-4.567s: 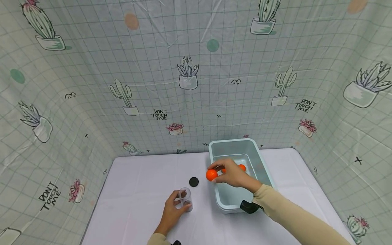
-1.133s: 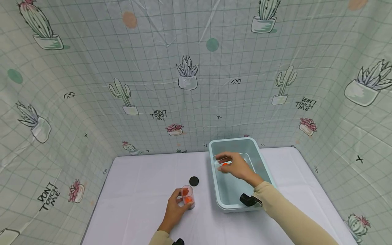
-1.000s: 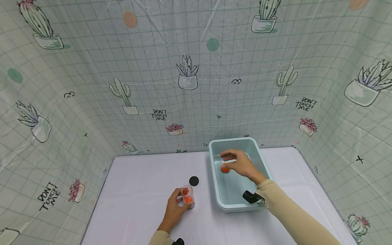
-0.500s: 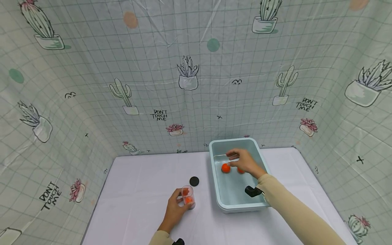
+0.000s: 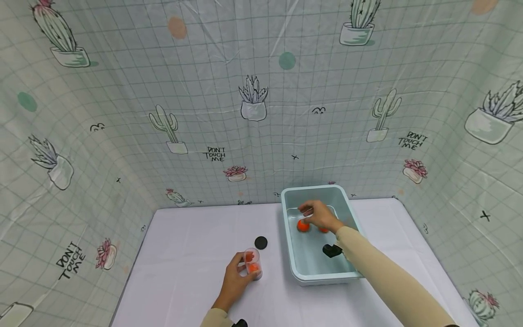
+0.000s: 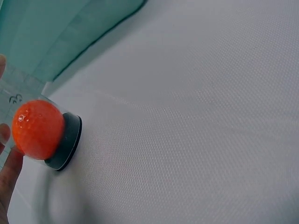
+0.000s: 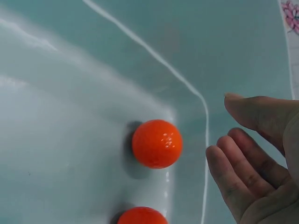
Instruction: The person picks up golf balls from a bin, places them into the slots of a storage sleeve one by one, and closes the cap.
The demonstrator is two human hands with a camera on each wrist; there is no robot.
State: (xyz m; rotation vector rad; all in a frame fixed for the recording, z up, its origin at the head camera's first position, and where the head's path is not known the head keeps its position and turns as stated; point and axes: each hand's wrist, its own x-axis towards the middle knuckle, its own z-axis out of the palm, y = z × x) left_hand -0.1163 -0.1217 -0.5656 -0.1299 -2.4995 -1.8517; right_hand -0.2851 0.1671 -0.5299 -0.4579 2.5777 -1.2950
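On the white table my left hand (image 5: 236, 280) grips a clear plastic tube (image 5: 252, 255), fingers on one side and thumb on the other. Inside the tube, against its dark base (image 6: 67, 142), sits an orange golf ball (image 6: 38, 129), also seen in the left wrist view. My right hand (image 5: 320, 215) is over the light blue bin (image 5: 300, 276), fingers loosely bent and holding nothing. Below it, two orange golf balls lie on the bin floor: one golf ball (image 7: 157, 143) shows whole in the right wrist view, while another golf ball (image 7: 142, 216) is cut off by the lower edge.
A black round disc (image 5: 260, 242) lies flat on the table between the tube and the bin. Fabric (image 5: 261, 136) printed with cacti surrounds the table at the back and sides.
Earlier my right hand carried a golf ball at the bin's left rim and the tube held none. A ball is now inside the tube, and the right hand is back over the bin.
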